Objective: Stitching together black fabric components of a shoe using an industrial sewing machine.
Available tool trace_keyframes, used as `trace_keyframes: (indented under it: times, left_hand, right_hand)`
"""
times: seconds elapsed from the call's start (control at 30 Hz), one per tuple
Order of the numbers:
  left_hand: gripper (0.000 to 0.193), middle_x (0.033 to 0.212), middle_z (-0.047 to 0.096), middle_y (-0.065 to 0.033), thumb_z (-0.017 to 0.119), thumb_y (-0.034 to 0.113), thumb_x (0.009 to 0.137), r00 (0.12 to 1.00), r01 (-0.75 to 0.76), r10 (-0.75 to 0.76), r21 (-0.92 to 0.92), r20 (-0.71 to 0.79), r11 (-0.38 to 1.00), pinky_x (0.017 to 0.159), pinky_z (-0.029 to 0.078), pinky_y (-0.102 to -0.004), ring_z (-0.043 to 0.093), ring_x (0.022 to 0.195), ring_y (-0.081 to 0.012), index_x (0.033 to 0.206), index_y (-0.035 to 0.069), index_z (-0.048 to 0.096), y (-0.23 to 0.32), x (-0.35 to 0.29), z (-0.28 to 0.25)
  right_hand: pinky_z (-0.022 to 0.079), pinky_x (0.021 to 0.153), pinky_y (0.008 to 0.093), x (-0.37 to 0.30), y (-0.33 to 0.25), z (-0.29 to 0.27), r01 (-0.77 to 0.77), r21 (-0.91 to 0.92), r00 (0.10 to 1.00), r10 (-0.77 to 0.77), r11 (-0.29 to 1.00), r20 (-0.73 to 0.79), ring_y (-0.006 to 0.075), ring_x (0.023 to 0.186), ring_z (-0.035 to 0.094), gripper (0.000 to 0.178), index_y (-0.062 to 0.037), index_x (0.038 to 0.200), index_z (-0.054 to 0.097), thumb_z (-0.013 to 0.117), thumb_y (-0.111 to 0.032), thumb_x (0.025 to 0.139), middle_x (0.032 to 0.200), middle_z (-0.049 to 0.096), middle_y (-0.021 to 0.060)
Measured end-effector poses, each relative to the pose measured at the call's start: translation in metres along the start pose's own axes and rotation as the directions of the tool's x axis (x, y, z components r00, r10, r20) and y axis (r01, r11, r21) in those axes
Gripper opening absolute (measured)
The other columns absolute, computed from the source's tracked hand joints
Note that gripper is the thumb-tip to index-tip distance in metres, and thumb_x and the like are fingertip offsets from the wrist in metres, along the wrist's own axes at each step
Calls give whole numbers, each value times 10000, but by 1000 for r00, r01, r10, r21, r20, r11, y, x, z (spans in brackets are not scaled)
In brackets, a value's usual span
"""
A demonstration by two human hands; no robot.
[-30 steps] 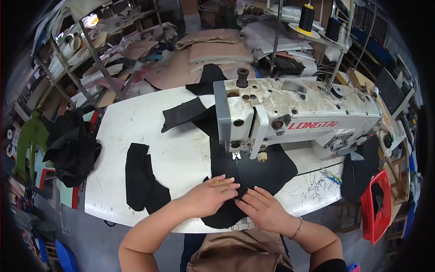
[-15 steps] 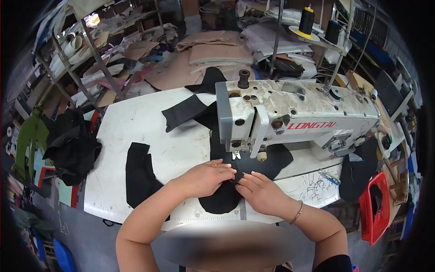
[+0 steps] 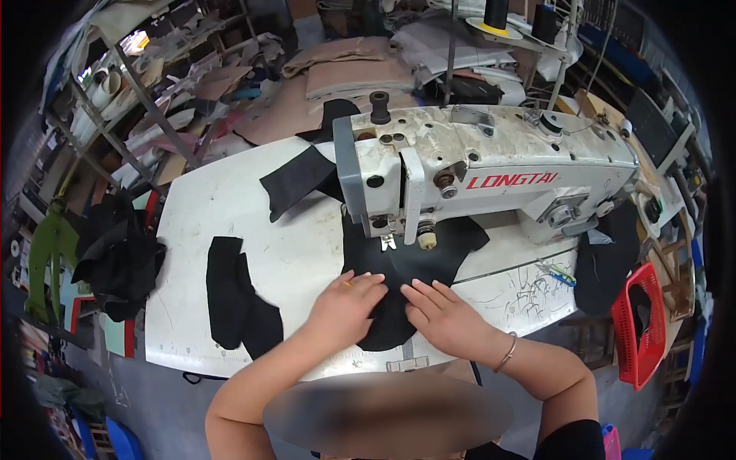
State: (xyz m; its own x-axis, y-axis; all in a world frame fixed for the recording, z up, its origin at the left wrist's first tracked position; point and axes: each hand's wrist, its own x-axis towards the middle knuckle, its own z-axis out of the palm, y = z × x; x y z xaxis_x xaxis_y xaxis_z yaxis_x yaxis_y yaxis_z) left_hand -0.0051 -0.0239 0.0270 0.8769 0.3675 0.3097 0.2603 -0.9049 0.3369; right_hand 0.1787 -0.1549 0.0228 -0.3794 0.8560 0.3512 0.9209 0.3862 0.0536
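Note:
A black fabric piece (image 3: 399, 268) lies under the presser foot (image 3: 389, 242) of a white sewing machine (image 3: 491, 153). My left hand (image 3: 349, 307) rests on its left side, fingers laid out over the cloth. On the right, my right hand (image 3: 448, 314) presses flat on the same piece with its fingers stretched. A strip of black cloth shows between the two hands, and neither grips it. Left of my left hand, more cut black pieces (image 3: 230, 295) lie on the white table (image 3: 184, 268). Another black piece (image 3: 299, 180) sits beside the machine head.
Thread snips (image 3: 558, 274) and loose thread ends lie at the table's right. Beyond them is a red basket (image 3: 622, 337). Black cloth (image 3: 119, 257) is heaped off the left edge, beside green material (image 3: 50, 253). A thread cone (image 3: 496, 14) stands behind the machine.
My hands have moved apart from their place together near the presser foot and now lie flat on the fabric. The view has shifted slightly.

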Motion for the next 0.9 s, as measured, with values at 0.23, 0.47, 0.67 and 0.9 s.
trace_keyframes:
  times: [0.23,0.47,0.67,0.9]
  left_hand:
    - [342,1052,622,-73,595,34,735,986,148,-137,-122,98,981,906,478,-403,629,970,-260,1069,101,622,-16,15,-15]
    - [386,1091,619,-58,584,95,759,998,-46,63,555,-12,831,1043,323,-460,527,1163,-271,1143,60,594,16,8,0]
    - [306,1016,643,-63,576,84,762,994,-104,102,497,31,861,928,411,-382,601,975,-238,1062,45,621,3,12,9]
    - [286,947,662,-47,592,-16,745,994,-86,92,111,-50,990,884,449,-360,626,953,-247,996,100,665,-8,16,-3]
  right_hand:
    - [432,962,458,-5,14,-6,-2,-11,997,2,1000,74,290,1169,533,281,-27,1035,603,560,-157,790,1229,574,158]
    - [382,1025,487,0,5,-5,-3,-87,1000,3,996,0,306,1178,528,304,-9,1048,600,573,-138,774,1217,579,162]
    - [458,968,409,-8,2,6,-4,106,1000,6,994,-19,289,1136,574,312,-19,1054,602,580,-127,763,1174,604,150]
    - [456,967,413,-3,-6,12,-24,148,996,36,989,-77,289,1126,578,274,-27,1031,596,554,-129,779,1182,599,149]
